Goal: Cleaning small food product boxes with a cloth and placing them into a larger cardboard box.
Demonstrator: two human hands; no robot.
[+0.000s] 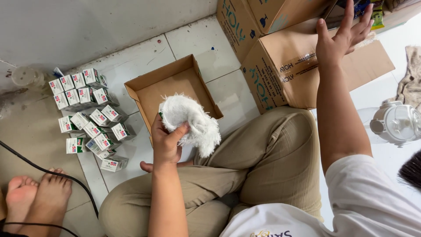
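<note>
Left hand (166, 140): a white fluffy cloth (190, 120) is gripped, thumb pressed over it - held above the lap, likely for wiping.
Right hand (341, 37): fingers spread, raised over the large cardboard box (302, 72).
Shallow open box (171, 90): nothing is seen inside.
Small cartons (90, 116): stacked on the floor - beside 2 bare feet (37, 197).

The cloth (190, 120) was white, fluffy terry; the open box (173, 87) was matt brown cardboard; the floor (197, 48) was smooth, faintly glossy tile.
</note>
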